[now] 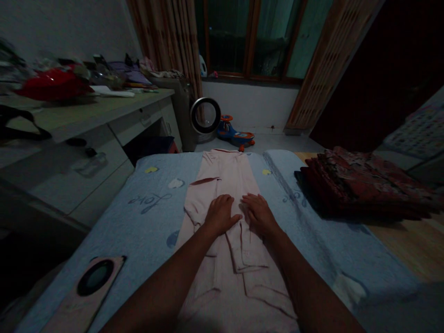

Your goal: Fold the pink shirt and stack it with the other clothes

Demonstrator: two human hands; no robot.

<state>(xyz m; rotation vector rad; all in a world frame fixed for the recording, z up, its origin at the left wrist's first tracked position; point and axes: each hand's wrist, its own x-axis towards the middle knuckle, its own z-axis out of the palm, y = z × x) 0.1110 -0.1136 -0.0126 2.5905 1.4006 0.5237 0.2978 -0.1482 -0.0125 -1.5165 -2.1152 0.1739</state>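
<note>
Closest in, at eight o'clock, lies a flat pinkish object [81, 301], perhaps a phone, though the light is too dim to be sure. Rightward, a pale pink garment [231, 171] runs from twelve to six o'clock over the blue bed cover [121, 236]. Left hand [220, 215] at six and right hand [258, 213] at five rest on it, palms down, fingers loosely extended, apparently pinching nothing. Smoothing the folded cloth seems the step in hand; next probably calls for taking up an edge. At three o'clock sits a folded fabric stack [364, 187].

The left hand [220, 215] and the right hand [258, 212] are resting on a pink garment [231, 173], which is covering blue bedding [138, 231] partly.
</note>
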